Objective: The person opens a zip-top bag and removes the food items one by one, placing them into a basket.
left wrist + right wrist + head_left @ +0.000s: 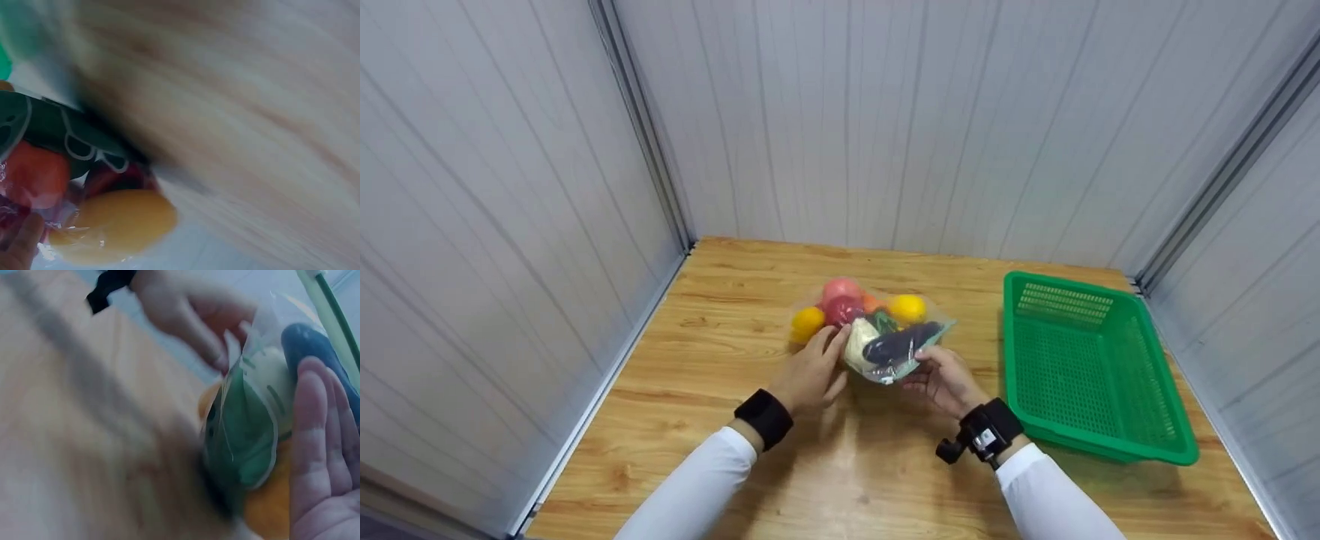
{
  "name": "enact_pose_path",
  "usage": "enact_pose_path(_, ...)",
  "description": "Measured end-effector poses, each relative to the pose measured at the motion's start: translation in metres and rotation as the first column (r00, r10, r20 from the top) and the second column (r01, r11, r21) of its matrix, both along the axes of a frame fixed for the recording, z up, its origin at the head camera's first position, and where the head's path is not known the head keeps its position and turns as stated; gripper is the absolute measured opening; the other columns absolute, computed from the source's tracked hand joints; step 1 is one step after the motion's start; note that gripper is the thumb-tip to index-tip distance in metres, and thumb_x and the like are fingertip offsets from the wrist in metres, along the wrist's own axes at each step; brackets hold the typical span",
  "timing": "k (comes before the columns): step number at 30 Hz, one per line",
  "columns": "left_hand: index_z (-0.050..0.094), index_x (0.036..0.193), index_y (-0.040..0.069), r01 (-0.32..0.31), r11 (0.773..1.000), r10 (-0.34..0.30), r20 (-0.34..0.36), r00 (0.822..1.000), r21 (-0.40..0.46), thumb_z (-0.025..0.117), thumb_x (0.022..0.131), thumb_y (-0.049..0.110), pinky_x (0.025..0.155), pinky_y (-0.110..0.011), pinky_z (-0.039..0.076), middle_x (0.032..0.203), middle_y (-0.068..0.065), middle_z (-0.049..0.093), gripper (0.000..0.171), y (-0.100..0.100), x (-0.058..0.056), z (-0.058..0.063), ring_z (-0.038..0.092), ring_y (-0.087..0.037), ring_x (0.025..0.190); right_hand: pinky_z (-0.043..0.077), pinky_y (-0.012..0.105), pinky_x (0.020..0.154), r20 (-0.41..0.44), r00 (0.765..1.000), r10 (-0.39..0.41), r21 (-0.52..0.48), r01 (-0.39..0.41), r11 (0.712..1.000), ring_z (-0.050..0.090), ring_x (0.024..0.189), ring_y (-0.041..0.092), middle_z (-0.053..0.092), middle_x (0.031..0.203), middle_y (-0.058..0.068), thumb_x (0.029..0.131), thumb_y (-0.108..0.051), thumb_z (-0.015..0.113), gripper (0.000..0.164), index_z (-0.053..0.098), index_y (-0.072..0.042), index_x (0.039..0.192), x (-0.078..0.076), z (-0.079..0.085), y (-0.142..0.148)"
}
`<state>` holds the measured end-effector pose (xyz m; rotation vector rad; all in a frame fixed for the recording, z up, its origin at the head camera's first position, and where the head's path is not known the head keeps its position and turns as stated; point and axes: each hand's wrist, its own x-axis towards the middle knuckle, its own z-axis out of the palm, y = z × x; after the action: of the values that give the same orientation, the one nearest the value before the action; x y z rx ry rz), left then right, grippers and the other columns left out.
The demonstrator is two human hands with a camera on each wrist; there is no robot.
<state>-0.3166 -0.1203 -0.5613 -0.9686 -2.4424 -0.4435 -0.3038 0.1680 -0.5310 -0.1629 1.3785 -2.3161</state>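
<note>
A clear plastic bag (894,373) full of fruit and vegetables lies tilted between both hands in the head view. Through it show a dark purple eggplant (894,343), a whitish vegetable (858,341), a deep red round fruit (844,309), a pink one (841,287) and yellow fruits (908,308). At the bag's left side, the left hand (810,371) holds the plastic with fingertips on its near edge. My right hand (949,379) grips the lower right edge, thumb over the eggplant side and fingers beneath. Green printing (250,433) marks the bag in the right wrist view.
A green plastic basket (1012,360) with perforated walls stands to the right on the wooden table (682,420). Pale panel walls (847,127) close off the back and both sides. A black band with a small device (986,433) sits on the right wrist.
</note>
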Motion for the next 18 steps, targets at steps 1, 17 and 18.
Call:
enact_pose_path(1, 0.038, 0.163, -0.003, 0.006, 0.999, -0.008, 0.058, 0.998, 0.032, 0.079, 0.097, 0.025, 0.110, -0.045, 0.057, 0.145, -0.027, 0.053, 0.082, 0.003, 0.001, 0.003, 0.063, -0.036, 0.123, 0.063, 0.028, 0.079, -0.015, 1.000, -0.011, -0.022, 0.010, 1.000, 0.079, 0.079, 0.015, 0.083, 0.090, 0.003, 0.109, -0.004, 0.037, 0.034, 0.069, -0.011, 0.104, 0.000, 0.005, 0.001)
enact_pose_path(17, 0.058, 0.151, 0.003, 0.087, 0.782, -0.246, 0.177, 0.953, 0.617, 0.084, 0.095, 0.010, 0.075, -0.038, 0.061, 0.143, -0.020, 0.060, 0.062, 0.049, 0.003, 0.062, 0.065, -0.025, 0.107, 0.062, 0.031, 0.093, -0.093, 0.957, -0.275, -0.180, 0.255, 0.950, 0.080, 0.096, 0.016, 0.082, 0.108, 0.004, 0.114, -0.005, 0.052, 0.025, 0.074, -0.016, 0.120, 0.020, 0.060, -0.005)
enact_pose_path(18, 0.059, 0.150, 0.004, 0.107, 0.765, -0.265, 0.159, 0.951, 0.635, 0.083, 0.094, 0.006, 0.069, -0.038, 0.061, 0.143, -0.020, 0.060, 0.061, 0.050, 0.003, 0.064, 0.066, -0.024, 0.101, 0.062, 0.031, 0.093, -0.105, 0.952, -0.289, -0.183, 0.267, 0.946, 0.080, 0.096, 0.016, 0.082, 0.107, 0.004, 0.114, -0.005, 0.052, 0.025, 0.074, -0.015, 0.119, 0.021, 0.061, -0.007)
